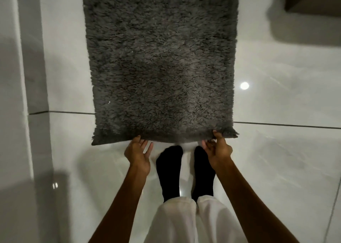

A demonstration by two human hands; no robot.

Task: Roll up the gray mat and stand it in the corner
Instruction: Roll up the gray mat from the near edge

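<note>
- Fingers [216, 134] of the right hand [217, 148] pinch the near edge of the gray mat [160, 62] close to its near right corner, thumb on top of the pile, the other fingers curled beneath; that corner is raised slightly off the floor [276, 99].
- Left hand [137, 151] is spread loose, palm turned up, with its fingertips at the mat's near edge toward the left corner; whether they actually grip the fabric cannot be told.
- Otherwise the shaggy mat lies flat and unrolled on glossy white tiles, running away from the person and past the top of the view.
- Two feet in black socks [170, 170] stand between the forearms, toes just short of the mat's edge, with pale trouser legs [186, 222] above them.
- White wall [13, 95] runs along the left side.
</note>
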